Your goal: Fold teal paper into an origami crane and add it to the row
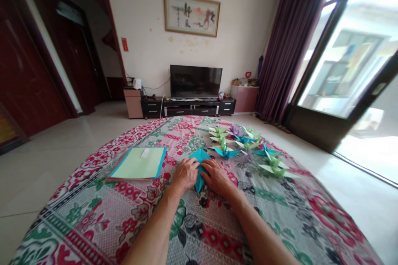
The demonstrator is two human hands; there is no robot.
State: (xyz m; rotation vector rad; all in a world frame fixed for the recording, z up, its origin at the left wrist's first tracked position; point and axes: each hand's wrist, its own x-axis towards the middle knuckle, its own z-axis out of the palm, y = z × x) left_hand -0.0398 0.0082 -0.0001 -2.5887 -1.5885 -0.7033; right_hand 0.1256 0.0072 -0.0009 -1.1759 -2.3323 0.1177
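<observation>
A blue sheet of origami paper [199,183], folded into a kite-like shape with a point toward me, lies on the table. My left hand [185,173] is on its left side, fingers curled and pressed against the paper. On the right side, my right hand [218,177] has its bent fingers pressed on the same paper, and the two hands nearly meet over the middle. Part of the folds is hidden beneath my fingers. Right of my hands stand several folded paper cranes in green, blue and purple, among them a blue crane [226,154] close by.
A stack of coloured paper sheets [137,165], with a small pale strip [144,153] on top, lies left of my hands. A patterned cloth covers the round table [130,223]. Beyond are a television [195,82] on a low cabinet and a glass door [338,74] at the right.
</observation>
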